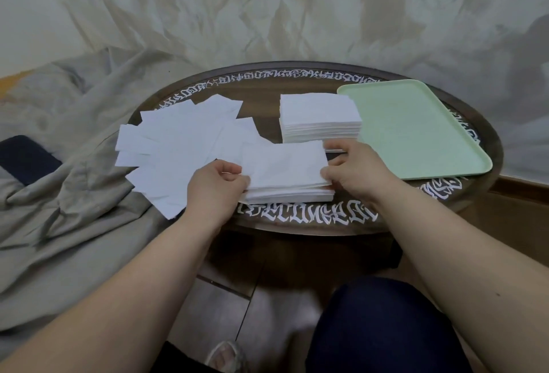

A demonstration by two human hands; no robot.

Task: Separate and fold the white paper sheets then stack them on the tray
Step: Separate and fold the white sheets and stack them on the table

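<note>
Both hands are on the near stack (286, 173) of white sheets at the near edge of the round desk (312, 218). Left hand (217, 185) has its fingers curled in, pinching the stack's left edge; right hand (353, 170) pinches the right edge, thumb on top and fingers tucked beneath. A second, squarer stack (320, 118) sits just beyond it, its right side touching or overlapping the green tray (421, 132), which holds no sheets yet (so the task looks early). To the left, loose sheets (184, 146) fan out, some hanging past the desk's left rim over a rumpled grey cloth (65, 164).

My guess is that a top sheet is about to be peeled off. The sheets look thin and clingy, so two may lift as one. A pull from one side could skew the stack toward the near rim. An arm sweeping left could brush the overhanging loose sheets off onto the cloth.
</note>
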